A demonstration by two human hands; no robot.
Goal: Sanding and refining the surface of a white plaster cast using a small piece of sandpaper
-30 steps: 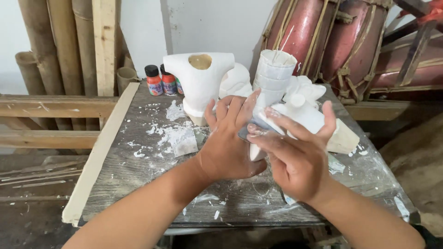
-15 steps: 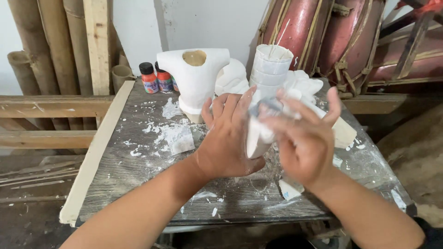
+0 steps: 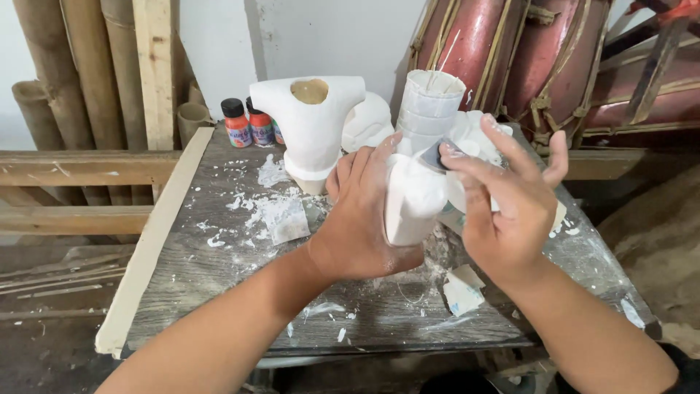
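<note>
Left hand [image 3: 364, 219] clasped round white plaster piece [image 3: 413, 201] mid-frame, right hand [image 3: 503, 197] pinching small grey scrap [image 3: 437, 155] against it — likely to chip or slip under too firm a press.

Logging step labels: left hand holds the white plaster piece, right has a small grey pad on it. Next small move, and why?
Probably a short rubbing stroke: the left hand steadies the white plaster piece upright, and the right hand presses the small grey pad against its top edge.
</note>
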